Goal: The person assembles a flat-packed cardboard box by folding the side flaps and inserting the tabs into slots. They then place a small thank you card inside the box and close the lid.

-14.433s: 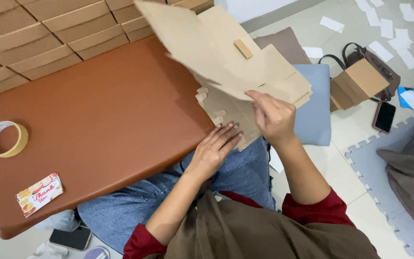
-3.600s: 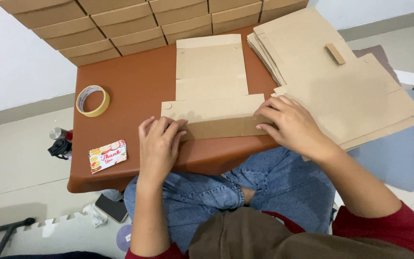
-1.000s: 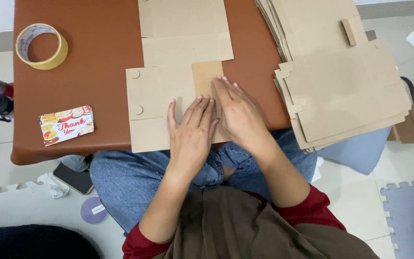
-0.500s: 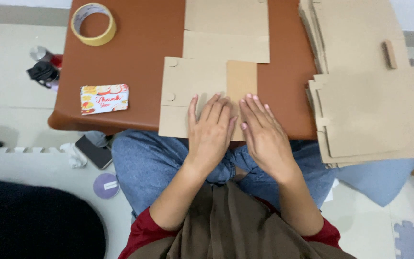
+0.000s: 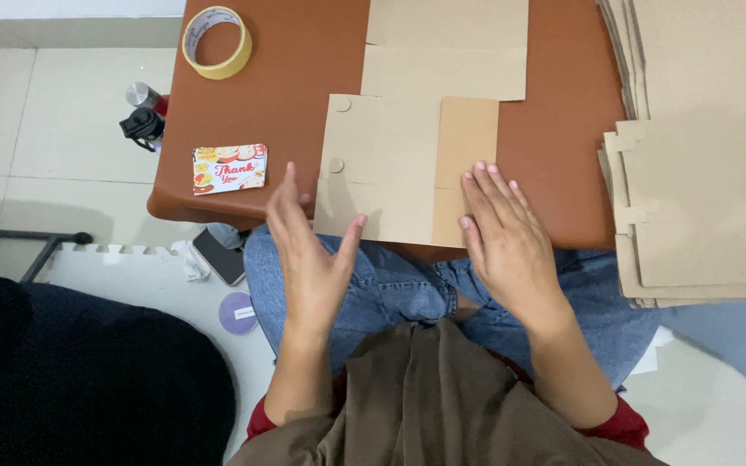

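A flat brown cardboard box blank (image 5: 407, 164) lies on the brown table (image 5: 295, 78), partly folded, with a tan flap (image 5: 466, 138) turned over on its right side. My right hand (image 5: 504, 237) rests flat with its fingers on the blank's near right corner. My left hand (image 5: 308, 246) is lifted off the blank at its near left corner, fingers apart, holding nothing. Further back the blank's long panel (image 5: 446, 52) stretches away across the table.
A stack of flat cardboard blanks (image 5: 701, 155) lies at the right. A roll of tape (image 5: 216, 41) and a small printed card (image 5: 229, 168) sit on the table's left part. On the floor are a phone (image 5: 219, 256), a round sticker (image 5: 237, 311) and a dark bottle (image 5: 142, 121).
Both hands were pressing side by side on the blank's near edge. Now they have spread apart: the left has lifted off to the left, the right has slid to the right corner.
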